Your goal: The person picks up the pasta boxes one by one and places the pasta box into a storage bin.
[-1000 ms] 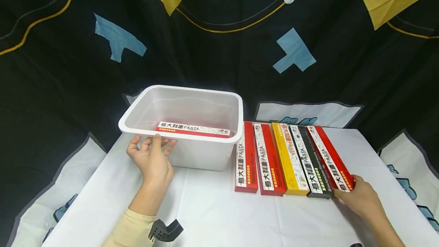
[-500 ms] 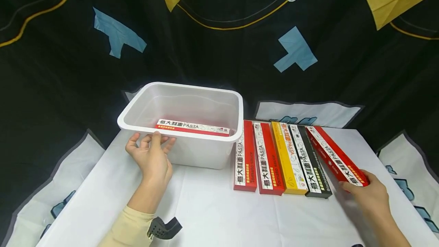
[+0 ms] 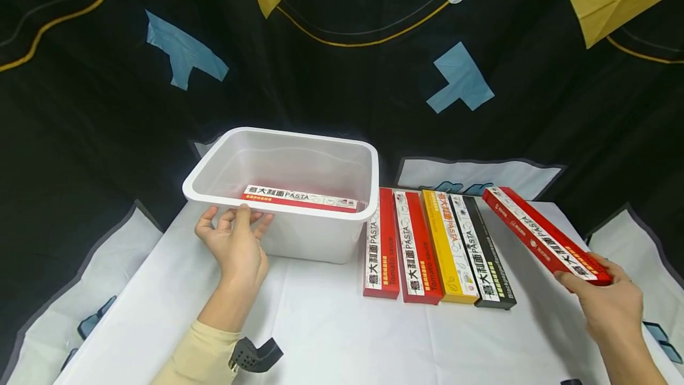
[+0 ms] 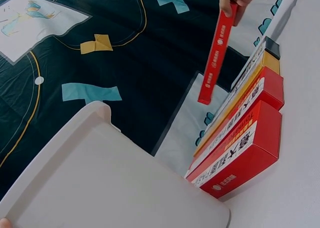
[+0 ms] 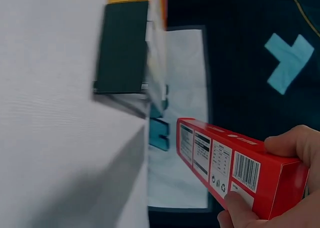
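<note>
- Head view: one long red-and-white cardboard pasta box (image 3: 299,199) lies in the white plastic bin (image 3: 315,239), so at least one is inside; the bin's front wall hides part of its floor.
- Head view: the left hand (image 3: 235,245) has its bent fingers spread at the bin's near rim, holding it; the right hand (image 3: 611,296) grips the near end of a raised red-and-white pasta box (image 3: 550,237), well apart from the bin.
- Head view: four boxes lie outside, on the white-clothed table (image 3: 331,325): two red "Tomato sauce" boxes (image 3: 390,254), one yellow box (image 3: 454,248) and one black box (image 3: 486,254).
- Left wrist view: the raised box hangs tilted beyond that row; the bin's contents do not show.
- Right wrist view: thumb and fingers press the raised box's opposite faces, clear of the black box.
</note>
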`<move>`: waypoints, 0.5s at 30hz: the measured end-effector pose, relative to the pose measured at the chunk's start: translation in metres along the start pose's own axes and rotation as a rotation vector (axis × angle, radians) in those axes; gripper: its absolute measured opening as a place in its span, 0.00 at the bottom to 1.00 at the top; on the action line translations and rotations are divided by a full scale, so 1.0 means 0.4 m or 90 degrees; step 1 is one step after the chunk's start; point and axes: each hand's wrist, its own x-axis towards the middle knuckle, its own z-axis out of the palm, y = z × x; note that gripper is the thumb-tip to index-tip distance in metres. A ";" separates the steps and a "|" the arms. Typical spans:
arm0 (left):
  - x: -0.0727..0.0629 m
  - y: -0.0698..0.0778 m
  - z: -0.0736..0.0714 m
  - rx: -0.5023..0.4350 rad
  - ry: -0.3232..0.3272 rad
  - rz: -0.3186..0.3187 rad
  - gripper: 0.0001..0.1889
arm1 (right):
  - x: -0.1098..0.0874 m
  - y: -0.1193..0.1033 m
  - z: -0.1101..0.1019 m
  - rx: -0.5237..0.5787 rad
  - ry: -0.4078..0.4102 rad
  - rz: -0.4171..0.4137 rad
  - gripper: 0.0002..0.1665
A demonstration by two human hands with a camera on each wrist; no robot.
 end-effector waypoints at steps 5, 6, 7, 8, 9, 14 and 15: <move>0.001 0.002 0.004 -0.004 0.002 0.005 0.25 | -0.008 -0.027 -0.022 0.014 0.010 -0.020 0.54; 0.001 0.003 0.004 -0.005 0.003 0.006 0.25 | -0.009 -0.032 -0.027 0.023 0.010 -0.024 0.54; 0.001 0.003 0.005 -0.008 0.004 0.006 0.24 | -0.011 -0.036 -0.031 0.035 0.010 -0.031 0.55; 0.001 0.003 0.005 -0.010 0.004 0.006 0.24 | -0.012 -0.039 -0.033 0.043 0.011 -0.036 0.55; 0.000 0.003 0.005 -0.010 0.003 0.006 0.24 | -0.015 -0.042 -0.036 0.052 0.010 -0.044 0.54; -0.002 0.002 0.002 -0.003 0.000 0.005 0.24 | -0.031 -0.065 -0.041 0.073 -0.001 -0.089 0.53; -0.003 0.001 0.002 -0.003 -0.001 0.005 0.24 | -0.036 -0.072 -0.041 0.074 -0.005 -0.101 0.53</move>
